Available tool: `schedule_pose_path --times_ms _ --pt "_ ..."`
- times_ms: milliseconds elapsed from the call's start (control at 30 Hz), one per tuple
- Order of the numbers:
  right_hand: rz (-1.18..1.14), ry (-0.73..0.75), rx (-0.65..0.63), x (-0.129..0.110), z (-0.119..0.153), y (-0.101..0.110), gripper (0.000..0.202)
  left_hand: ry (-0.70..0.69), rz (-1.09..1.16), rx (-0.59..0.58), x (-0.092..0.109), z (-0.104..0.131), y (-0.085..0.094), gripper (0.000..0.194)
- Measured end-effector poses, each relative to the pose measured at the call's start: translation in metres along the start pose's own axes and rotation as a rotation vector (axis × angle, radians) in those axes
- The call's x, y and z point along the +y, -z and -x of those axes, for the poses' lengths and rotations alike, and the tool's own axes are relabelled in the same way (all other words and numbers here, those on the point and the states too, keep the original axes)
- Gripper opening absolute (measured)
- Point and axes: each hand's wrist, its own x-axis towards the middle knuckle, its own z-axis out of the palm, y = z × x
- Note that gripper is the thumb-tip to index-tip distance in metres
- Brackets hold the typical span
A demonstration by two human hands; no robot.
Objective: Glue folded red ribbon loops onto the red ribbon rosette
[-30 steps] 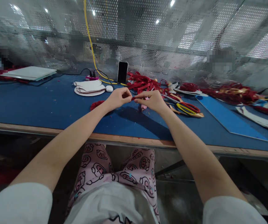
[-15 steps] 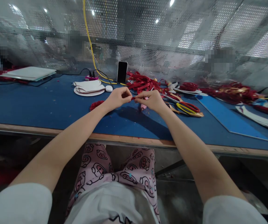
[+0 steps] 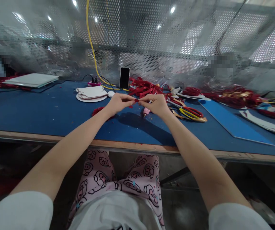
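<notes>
Between my fingertips is a small piece of red ribbon (image 3: 136, 100), pinched from both sides above the table. My left hand (image 3: 118, 103) grips its left end between thumb and forefinger. On the other end, my right hand (image 3: 155, 103) is closed in the same kind of pinch. Most of the piece is hidden by the fingers. A pink glue gun (image 3: 146, 111) lies just under my right hand, its nozzle toward me. A red bundle (image 3: 98, 111) rests on the table, partly behind my left wrist.
Behind my hands lie a heap of red ribbons (image 3: 147, 87) and an upright phone (image 3: 124, 78). Scissors (image 3: 191, 113) with yellow and red handles sit to the right, before a blue board (image 3: 233, 123). White cut pieces (image 3: 91, 93) are stacked at left, near a yellow cable (image 3: 91, 48).
My left hand's fingers have straightened somewhat, still pinching the red piece. Both hands stay close together. The whole view has shifted slightly, with the table now a little lower in it.
</notes>
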Motion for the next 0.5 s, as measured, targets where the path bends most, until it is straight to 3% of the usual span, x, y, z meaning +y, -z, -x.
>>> schedule_pose_path --times_ms 500 --pt "0.002 0.093 -0.012 0.0035 0.0008 -0.0022 0.012 -0.018 -0.024 0.028 -0.0007 0.0007 -0.0004 0.036"
